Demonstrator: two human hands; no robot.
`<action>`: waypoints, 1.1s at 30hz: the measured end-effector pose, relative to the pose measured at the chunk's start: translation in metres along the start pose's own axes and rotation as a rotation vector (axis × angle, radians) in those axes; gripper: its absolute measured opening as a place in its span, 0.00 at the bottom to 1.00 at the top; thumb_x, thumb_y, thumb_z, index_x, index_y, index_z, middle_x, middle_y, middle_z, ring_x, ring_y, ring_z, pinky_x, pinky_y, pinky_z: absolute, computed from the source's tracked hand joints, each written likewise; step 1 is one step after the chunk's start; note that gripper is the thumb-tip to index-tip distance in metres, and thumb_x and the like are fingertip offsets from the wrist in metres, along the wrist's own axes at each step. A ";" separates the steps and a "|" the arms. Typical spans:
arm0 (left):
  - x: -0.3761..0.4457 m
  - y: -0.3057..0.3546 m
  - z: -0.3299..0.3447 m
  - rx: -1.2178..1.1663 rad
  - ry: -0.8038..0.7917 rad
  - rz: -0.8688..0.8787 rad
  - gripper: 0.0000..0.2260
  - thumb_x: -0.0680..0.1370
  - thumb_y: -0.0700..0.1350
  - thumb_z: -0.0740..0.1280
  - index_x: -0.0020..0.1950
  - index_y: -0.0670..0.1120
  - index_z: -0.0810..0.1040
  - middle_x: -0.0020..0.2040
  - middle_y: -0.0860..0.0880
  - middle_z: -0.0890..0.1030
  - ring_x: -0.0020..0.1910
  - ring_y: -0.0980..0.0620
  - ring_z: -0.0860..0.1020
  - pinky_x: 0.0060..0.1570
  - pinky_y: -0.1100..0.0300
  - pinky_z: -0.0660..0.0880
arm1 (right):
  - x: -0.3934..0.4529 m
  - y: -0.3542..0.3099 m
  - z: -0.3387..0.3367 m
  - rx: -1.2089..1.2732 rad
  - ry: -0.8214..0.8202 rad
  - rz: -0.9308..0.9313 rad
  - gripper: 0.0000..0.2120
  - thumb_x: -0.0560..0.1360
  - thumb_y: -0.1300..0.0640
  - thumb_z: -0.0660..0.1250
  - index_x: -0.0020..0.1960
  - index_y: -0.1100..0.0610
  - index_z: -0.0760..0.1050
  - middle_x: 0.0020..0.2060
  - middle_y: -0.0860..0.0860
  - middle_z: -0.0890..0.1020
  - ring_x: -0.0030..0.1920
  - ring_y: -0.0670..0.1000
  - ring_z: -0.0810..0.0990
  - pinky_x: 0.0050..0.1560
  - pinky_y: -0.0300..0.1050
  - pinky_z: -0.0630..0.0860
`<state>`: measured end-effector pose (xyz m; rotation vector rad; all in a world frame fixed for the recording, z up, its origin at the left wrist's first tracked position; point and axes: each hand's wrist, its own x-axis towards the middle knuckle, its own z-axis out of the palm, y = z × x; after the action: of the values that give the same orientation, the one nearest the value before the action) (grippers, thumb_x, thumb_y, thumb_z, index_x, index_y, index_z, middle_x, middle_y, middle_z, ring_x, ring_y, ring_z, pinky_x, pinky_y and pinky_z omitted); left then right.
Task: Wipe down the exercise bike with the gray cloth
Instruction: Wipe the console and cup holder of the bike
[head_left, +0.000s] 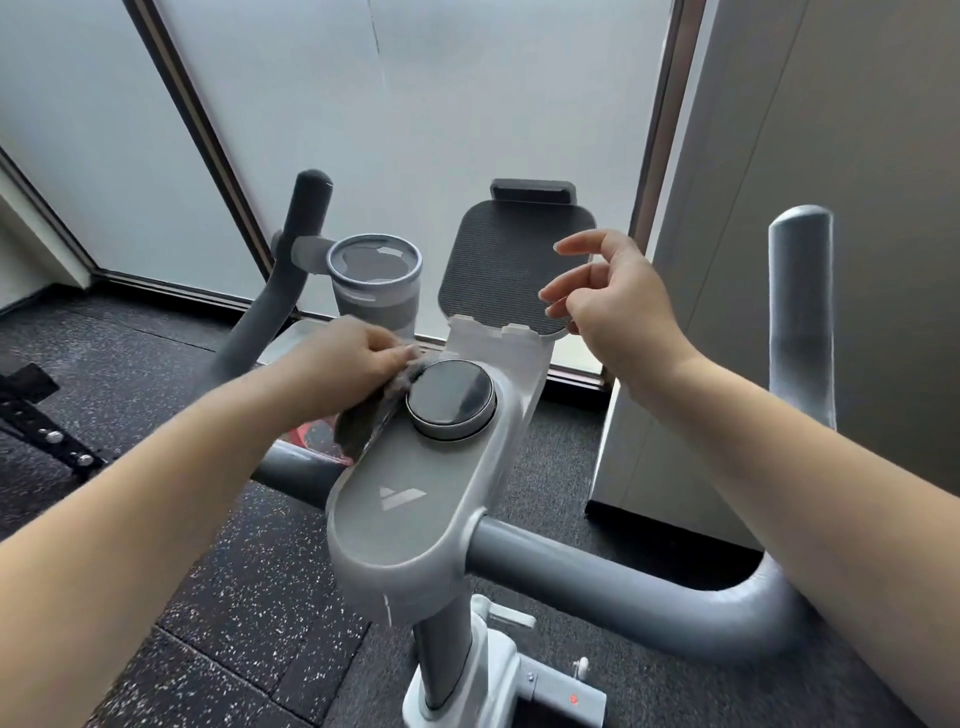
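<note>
The exercise bike's grey console (410, 514) fills the middle, with a round dark knob (450, 398) near its far end and a dark tablet holder (511, 270) tilted up behind it. My left hand (343, 361) is shut on the gray cloth (366, 415), which is pressed against the console's left edge right beside the knob. My right hand (608, 296) hovers at the right edge of the tablet holder, fingers apart and holding nothing. Grey handlebars (613, 587) curve out on both sides.
A grey cup holder (374, 275) sits on the left handlebar behind my left hand. Frosted glass panels stand beyond the bike, a grey cabinet (727, 312) at the right. Black speckled rubber floor (234, 597) lies below; black gym equipment (36, 410) is at the far left.
</note>
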<state>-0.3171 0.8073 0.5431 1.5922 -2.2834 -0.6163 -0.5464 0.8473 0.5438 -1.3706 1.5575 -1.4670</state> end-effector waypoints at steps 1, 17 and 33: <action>-0.007 -0.009 0.002 0.007 -0.023 -0.028 0.12 0.78 0.50 0.64 0.41 0.46 0.82 0.38 0.45 0.83 0.41 0.50 0.78 0.40 0.59 0.69 | 0.001 0.000 0.001 -0.002 -0.003 0.000 0.24 0.67 0.72 0.53 0.56 0.51 0.71 0.36 0.49 0.82 0.38 0.49 0.81 0.38 0.40 0.75; -0.066 0.067 0.059 0.587 0.168 0.457 0.17 0.74 0.56 0.56 0.54 0.53 0.80 0.53 0.49 0.77 0.53 0.43 0.72 0.53 0.49 0.73 | -0.005 0.003 0.005 -0.073 -0.088 -0.025 0.24 0.67 0.72 0.53 0.57 0.53 0.70 0.36 0.51 0.82 0.36 0.50 0.80 0.35 0.39 0.73; -0.150 0.056 0.081 0.297 0.347 0.182 0.17 0.75 0.51 0.60 0.62 0.53 0.78 0.61 0.48 0.75 0.61 0.44 0.72 0.63 0.46 0.68 | -0.021 0.006 0.018 -0.232 -0.387 -0.092 0.23 0.68 0.68 0.54 0.57 0.50 0.73 0.49 0.48 0.81 0.48 0.50 0.79 0.42 0.40 0.76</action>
<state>-0.3480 0.9791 0.5016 1.4490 -2.2884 0.0482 -0.5254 0.8601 0.5291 -1.7598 1.4568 -1.0119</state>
